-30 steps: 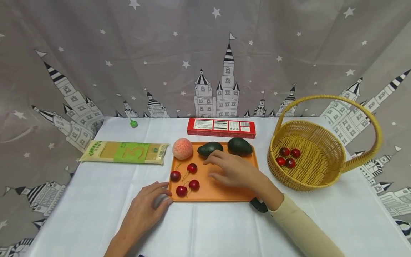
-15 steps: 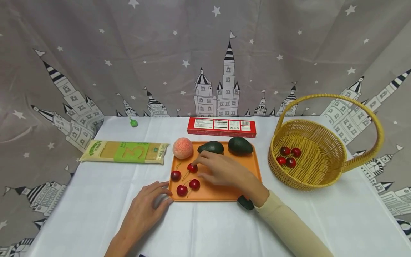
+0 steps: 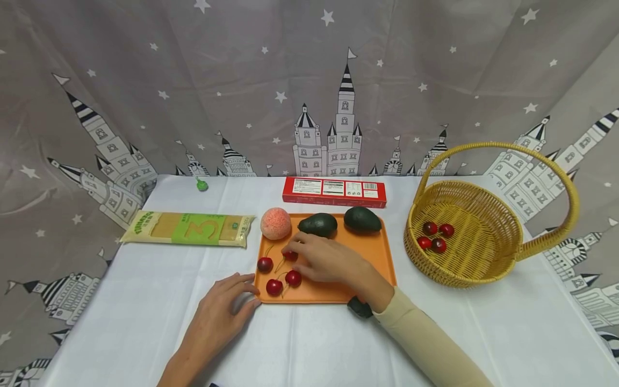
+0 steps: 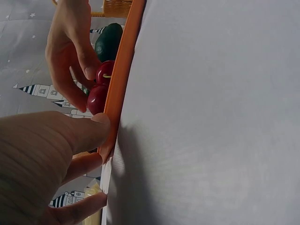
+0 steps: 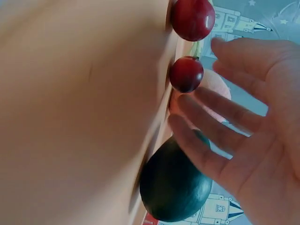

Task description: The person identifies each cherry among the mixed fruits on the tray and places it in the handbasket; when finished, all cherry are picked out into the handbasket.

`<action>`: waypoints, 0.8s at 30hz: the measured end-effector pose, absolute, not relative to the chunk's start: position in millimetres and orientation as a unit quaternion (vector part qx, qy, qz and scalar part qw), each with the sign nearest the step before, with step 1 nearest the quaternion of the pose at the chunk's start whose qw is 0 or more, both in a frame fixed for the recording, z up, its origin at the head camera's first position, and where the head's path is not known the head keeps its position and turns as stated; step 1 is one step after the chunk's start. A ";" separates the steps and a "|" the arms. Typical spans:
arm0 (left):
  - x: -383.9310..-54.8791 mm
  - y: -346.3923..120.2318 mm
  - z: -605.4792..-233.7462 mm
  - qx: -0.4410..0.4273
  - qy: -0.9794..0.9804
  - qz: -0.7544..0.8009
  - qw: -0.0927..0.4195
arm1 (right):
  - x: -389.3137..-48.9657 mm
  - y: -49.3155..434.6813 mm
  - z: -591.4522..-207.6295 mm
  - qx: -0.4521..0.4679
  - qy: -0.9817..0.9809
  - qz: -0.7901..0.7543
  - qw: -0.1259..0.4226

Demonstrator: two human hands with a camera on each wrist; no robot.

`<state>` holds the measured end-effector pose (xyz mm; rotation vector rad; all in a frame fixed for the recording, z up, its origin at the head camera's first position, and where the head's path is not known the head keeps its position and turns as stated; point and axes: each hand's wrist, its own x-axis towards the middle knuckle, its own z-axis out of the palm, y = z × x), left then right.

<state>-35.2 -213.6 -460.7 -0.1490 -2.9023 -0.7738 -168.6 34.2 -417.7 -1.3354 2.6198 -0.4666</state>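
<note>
Because a light tray (image 3: 338, 290) could slide on the white cloth (image 3: 116, 312), the left hand (image 3: 217, 309) probably braces it: thumb on the near rim and forefinger against the left side, set apart around the corner, resting on it rather than gripping. Just inside that corner sit two cherries (image 3: 274, 287) with crossed stems, and a little further back another cherry (image 3: 265, 264), all lying within the raised rim, which should keep such round things from rolling away.

Over the tray, the right hand (image 3: 325, 257) comes in from the right, palm turned down. Its thumb and fingers are moderately wide, one to each side of the far cherry (image 5: 186, 75), which lies on the tray; whether they touch it I cannot tell. The bent wrist seems to keep the palm above the fruit.

At the tray's far side a peach (image 3: 275, 223) takes the left corner, and two avocados (image 3: 362, 219) lie on their sides along the edge, where they appear stable. To the left a packet (image 3: 193, 228) lies flat; to the right a basket (image 3: 474, 271) carries four cherries (image 3: 438, 245). Furthest back, a red box (image 3: 333, 192) lies flat before the curtain (image 3: 232, 64).
</note>
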 end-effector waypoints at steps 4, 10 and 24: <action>-35.5 -213.0 -460.7 -0.048 -0.963 -0.255 0.066 | -168.4 32.7 -420.2 -0.446 0.877 -0.152 0.092; -35.8 -212.1 -460.5 -0.047 -0.964 -0.252 0.066 | -167.3 31.7 -422.0 -0.448 0.876 -0.155 0.095; -35.6 -212.3 -460.8 -0.049 -0.964 -0.253 0.070 | -170.3 30.6 -428.8 -0.454 0.874 -0.159 0.068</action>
